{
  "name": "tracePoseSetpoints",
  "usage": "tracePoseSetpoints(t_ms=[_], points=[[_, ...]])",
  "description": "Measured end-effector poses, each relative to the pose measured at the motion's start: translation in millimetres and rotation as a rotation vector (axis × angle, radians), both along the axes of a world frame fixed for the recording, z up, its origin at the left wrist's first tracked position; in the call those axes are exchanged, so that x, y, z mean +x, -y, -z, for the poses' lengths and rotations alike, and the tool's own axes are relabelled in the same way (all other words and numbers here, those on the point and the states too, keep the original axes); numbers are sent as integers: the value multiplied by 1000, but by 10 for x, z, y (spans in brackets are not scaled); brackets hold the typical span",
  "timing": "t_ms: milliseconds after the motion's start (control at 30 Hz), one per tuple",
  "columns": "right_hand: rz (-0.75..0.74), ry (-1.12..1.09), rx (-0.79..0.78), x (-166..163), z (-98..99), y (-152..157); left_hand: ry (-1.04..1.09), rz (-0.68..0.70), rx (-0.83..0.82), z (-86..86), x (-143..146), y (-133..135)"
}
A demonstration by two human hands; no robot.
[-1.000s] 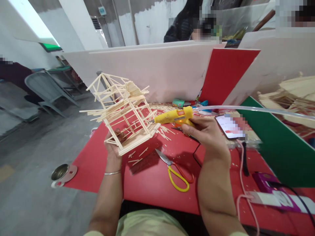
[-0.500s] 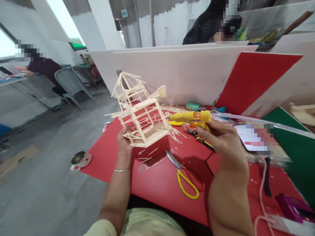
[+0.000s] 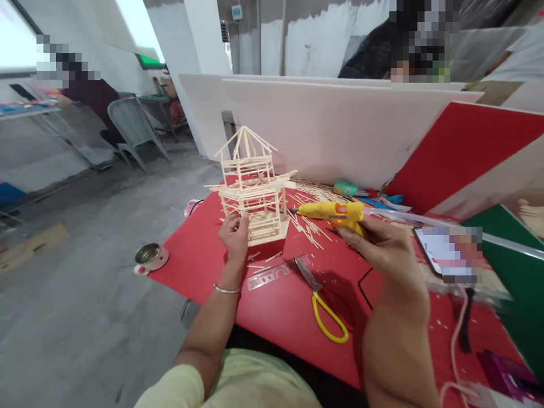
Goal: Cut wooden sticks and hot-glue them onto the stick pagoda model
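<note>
A two-tiered model pavilion (image 3: 255, 190) of thin wooden sticks, with a peaked frame roof, stands upright left of centre. My left hand (image 3: 234, 233) is closed at its lower front left corner, fingers curled against the sticks; the exact grip is partly hidden. My right hand (image 3: 385, 249) is wrapped round a yellow hot glue gun (image 3: 329, 211), whose nozzle points left beside the model's right side. A long clear glue stick (image 3: 425, 218) runs out of the gun's back. Scissors (image 3: 325, 311) with a yellow handle lie below, and a clear ruler (image 3: 272, 276) is left of them.
Loose sticks (image 3: 312, 229) are strewn behind the glue gun on the red table (image 3: 272, 311). A phone (image 3: 446, 255) lies at right by a green board (image 3: 505, 272). A cup (image 3: 152, 258) sits at the left corner. White boards (image 3: 331, 127) stand behind; other people sit beyond.
The model has gone from tilted to upright and is lower, turned to face me. My left hand has shifted from its base to its front left. The glue gun stays in my right hand.
</note>
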State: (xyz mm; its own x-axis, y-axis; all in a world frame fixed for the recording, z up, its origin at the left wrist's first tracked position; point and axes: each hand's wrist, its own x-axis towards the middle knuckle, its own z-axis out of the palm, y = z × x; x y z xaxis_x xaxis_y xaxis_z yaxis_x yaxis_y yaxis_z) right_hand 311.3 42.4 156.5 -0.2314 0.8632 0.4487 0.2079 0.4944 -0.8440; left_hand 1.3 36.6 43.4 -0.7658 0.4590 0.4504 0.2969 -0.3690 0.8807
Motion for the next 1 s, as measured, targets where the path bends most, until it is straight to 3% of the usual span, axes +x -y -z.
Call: tracePoseSetpoints(t_ms=[267, 433, 800, 1000], points=[[-6, -43, -96, -631, 275, 246, -127, -5, -33, 78, 233, 53], [39, -18, -74, -936, 442, 361, -233, 37, -65, 106, 377, 109], [245, 23, -117, -841, 655, 848, -409, 150, -184, 76, 515, 248], [221, -178, -263, -883, 784, 753, -416, 140, -228, 96, 508, 257]])
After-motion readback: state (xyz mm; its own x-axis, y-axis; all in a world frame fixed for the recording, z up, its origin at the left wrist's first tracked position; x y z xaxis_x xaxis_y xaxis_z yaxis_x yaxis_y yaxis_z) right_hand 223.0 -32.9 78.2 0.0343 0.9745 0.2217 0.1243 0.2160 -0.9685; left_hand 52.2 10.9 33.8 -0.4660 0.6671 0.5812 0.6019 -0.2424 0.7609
